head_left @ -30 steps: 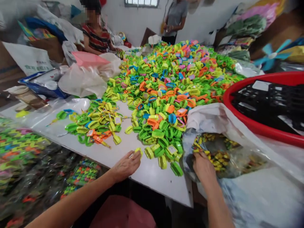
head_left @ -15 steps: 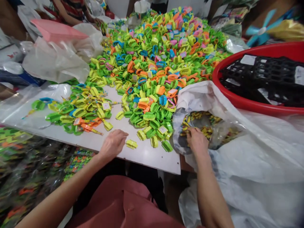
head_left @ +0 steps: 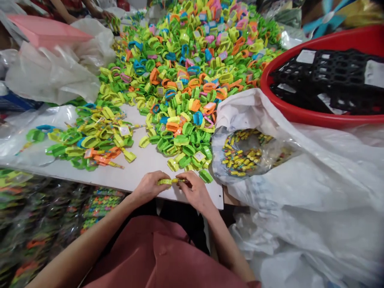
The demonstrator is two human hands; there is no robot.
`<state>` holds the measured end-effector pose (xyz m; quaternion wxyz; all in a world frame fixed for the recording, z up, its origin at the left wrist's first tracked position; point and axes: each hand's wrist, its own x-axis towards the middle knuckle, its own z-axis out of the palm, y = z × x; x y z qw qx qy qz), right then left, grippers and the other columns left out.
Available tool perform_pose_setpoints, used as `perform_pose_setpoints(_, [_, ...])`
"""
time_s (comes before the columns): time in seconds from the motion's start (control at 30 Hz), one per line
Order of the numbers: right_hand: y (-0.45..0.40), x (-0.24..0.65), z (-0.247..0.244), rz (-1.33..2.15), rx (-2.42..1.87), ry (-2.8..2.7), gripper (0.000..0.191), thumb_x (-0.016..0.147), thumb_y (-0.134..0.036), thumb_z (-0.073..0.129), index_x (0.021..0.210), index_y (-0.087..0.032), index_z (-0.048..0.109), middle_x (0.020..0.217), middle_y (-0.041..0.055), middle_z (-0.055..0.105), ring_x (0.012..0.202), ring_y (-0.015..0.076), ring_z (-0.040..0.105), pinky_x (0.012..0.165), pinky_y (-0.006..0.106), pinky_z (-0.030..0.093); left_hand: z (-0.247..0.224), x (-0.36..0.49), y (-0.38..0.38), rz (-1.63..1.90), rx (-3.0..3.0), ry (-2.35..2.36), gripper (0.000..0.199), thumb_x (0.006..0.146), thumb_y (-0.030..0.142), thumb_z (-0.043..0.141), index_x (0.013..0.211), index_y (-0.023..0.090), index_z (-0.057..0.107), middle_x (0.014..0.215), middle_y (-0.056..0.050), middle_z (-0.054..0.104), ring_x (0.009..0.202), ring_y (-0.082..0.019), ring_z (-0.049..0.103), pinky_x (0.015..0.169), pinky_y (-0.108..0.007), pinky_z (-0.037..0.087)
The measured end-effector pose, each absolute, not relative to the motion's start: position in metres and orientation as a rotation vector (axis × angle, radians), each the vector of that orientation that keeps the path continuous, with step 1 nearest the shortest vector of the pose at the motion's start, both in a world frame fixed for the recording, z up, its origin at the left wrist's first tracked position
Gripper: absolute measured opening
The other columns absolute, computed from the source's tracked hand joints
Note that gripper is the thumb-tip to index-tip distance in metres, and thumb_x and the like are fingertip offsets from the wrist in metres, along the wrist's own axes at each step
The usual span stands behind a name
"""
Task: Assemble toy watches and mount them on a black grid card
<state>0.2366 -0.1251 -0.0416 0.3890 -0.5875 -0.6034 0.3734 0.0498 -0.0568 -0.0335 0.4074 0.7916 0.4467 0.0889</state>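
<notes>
Near the table's front edge, my left hand (head_left: 151, 185) pinches a yellow plastic piece (head_left: 165, 182). Fingers of my right hand (head_left: 193, 188) are closed on a small yellow stick (head_left: 175, 181), whose tip meets the yellow piece. Just beyond the hands lies a big heap of green, yellow, orange and blue plastic pieces (head_left: 181, 140). To the left is a smaller pile (head_left: 99, 132) of such pieces, several with patterned sticks through them. An open bag (head_left: 220, 156) right of the table holds many yellow sticks (head_left: 240, 158).
A red basin (head_left: 303, 112) with black mesh items stands at the right. White sacking (head_left: 324, 188) spreads below it. A pink tray (head_left: 48, 30) lies on plastic bags at the upper left. Another person's hand (head_left: 108, 16) is at the far left.
My right hand has left the bag and come to my left hand with a yellow stick. My left hand has picked up the yellow piece from the table. The view has shifted slightly.
</notes>
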Motion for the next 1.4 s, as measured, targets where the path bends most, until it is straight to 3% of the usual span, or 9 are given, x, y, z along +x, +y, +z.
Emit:
perform_pose_setpoints(0.33, [-0.129, 0.241, -0.051, 1.022, -1.496, -1.430, 0.012, 0.086, -0.026, 0.061, 0.094, -0.020, 0.067, 0.092, 0.0038, 0.067, 0.087, 0.0165, 0.062, 0.082, 0.031, 0.048, -0.033, 0.062, -0.069, 0.283, 1.924, 1.099, 0.021, 0.080, 0.034, 0.061, 0.088, 0.019, 0.073, 0.080, -0.001, 0.070, 0.073, -0.015, 0.062, 0.070, -0.024, 0.046])
perform_pose_setpoints(0.6, [-0.142, 0.249, -0.040, 1.067, -1.396, -1.852, 0.016, 0.093, -0.017, 0.047, 0.098, -0.018, 0.063, 0.099, 0.0069, 0.064, 0.096, 0.0175, 0.059, 0.087, 0.032, 0.047, -0.039, 0.060, -0.089, 0.150, 2.148, 1.050, 0.020, 0.087, 0.030, 0.054, 0.086, 0.017, 0.069, 0.082, -0.004, 0.067, 0.077, -0.017, 0.061, 0.074, -0.026, 0.048])
perform_pose_setpoints(0.77, [-0.143, 0.249, -0.041, 1.190, -1.327, -1.848, 0.015, 0.093, -0.023, 0.049, 0.092, -0.021, 0.063, 0.095, 0.0041, 0.067, 0.091, 0.0162, 0.062, 0.084, 0.031, 0.050, -0.051, 0.060, -0.103, 0.214, 2.305, 1.032, 0.019, 0.091, 0.031, 0.051, 0.087, 0.020, 0.067, 0.078, -0.002, 0.063, 0.076, -0.016, 0.060, 0.071, -0.025, 0.048])
perform_pose_setpoints(0.9, [-0.121, 0.281, -0.042, 0.863, -1.488, -1.704, 0.025, 0.091, -0.029, 0.050, 0.113, -0.023, 0.061, 0.107, 0.0076, 0.066, 0.091, 0.0195, 0.063, 0.081, 0.035, 0.053, -0.021, 0.031, -0.052, 0.369, 2.434, 1.308, 0.023, 0.092, 0.029, 0.047, 0.086, 0.019, 0.067, 0.080, -0.005, 0.062, 0.075, -0.017, 0.059, 0.071, -0.028, 0.048])
perform_pose_setpoints(0.97, [-0.112, 0.316, -0.041, 0.547, -1.719, -1.604, 0.032, 0.089, -0.031, 0.050, 0.120, -0.023, 0.058, 0.109, 0.0107, 0.065, 0.090, 0.0223, 0.062, 0.078, 0.038, 0.053, 0.008, 0.008, -0.014, 0.563, 2.473, 1.734, 0.024, 0.092, 0.029, 0.046, 0.093, 0.018, 0.067, 0.094, -0.009, 0.062, 0.086, -0.021, 0.059, 0.076, -0.032, 0.049])
perform_pose_setpoints(1.03, [-0.105, 0.354, -0.043, 0.285, -1.978, -1.577, 0.030, 0.085, -0.026, 0.052, 0.113, -0.021, 0.062, 0.103, 0.0126, 0.065, 0.090, 0.0250, 0.061, 0.078, 0.039, 0.052, 0.032, -0.007, 0.020, 0.644, 2.471, 2.049, 0.028, 0.089, 0.028, 0.048, 0.110, 0.016, 0.063, 0.116, -0.014, 0.058, 0.106, -0.029, 0.054, 0.087, -0.040, 0.047])
perform_pose_setpoints(1.1, [-0.102, 0.382, -0.049, 0.146, -2.204, -1.651, 0.026, 0.079, -0.015, 0.053, 0.101, -0.018, 0.067, 0.095, 0.0137, 0.065, 0.089, 0.0261, 0.060, 0.080, 0.039, 0.050, 0.039, -0.005, 0.045, 0.468, 2.495, 2.039, 0.032, 0.087, 0.023, 0.048, 0.115, 0.014, 0.060, 0.120, -0.015, 0.057, 0.112, -0.031, 0.052, 0.093, -0.043, 0.045])
perform_pose_setpoints(1.3, [-0.098, 0.394, -0.072, -0.035, -2.512, -1.836, 0.035, 0.080, -0.007, 0.045, 0.109, -0.009, 0.066, 0.105, 0.0197, 0.064, 0.087, 0.0241, 0.062, 0.074, 0.033, 0.048, -0.010, 0.039, 0.070, 0.102, 2.318, 1.777, 0.030, 0.084, 0.006, 0.038, 0.094, 0.010, 0.066, 0.096, -0.016, 0.068, 0.094, -0.025, 0.064, 0.085, -0.035, 0.049])
perform_pose_setpoints(1.4, [-0.096, 0.393, -0.070, 0.001, -2.517, -1.831, 0.034, 0.084, -0.009, 0.045, 0.110, -0.011, 0.066, 0.108, 0.0189, 0.064, 0.084, 0.0221, 0.063, 0.073, 0.032, 0.048, -0.031, 0.034, 0.059, 0.131, 2.273, 1.746, 0.030, 0.084, 0.010, 0.041, 0.102, 0.010, 0.066, 0.098, -0.016, 0.069, 0.092, -0.025, 0.066, 0.082, -0.036, 0.050])
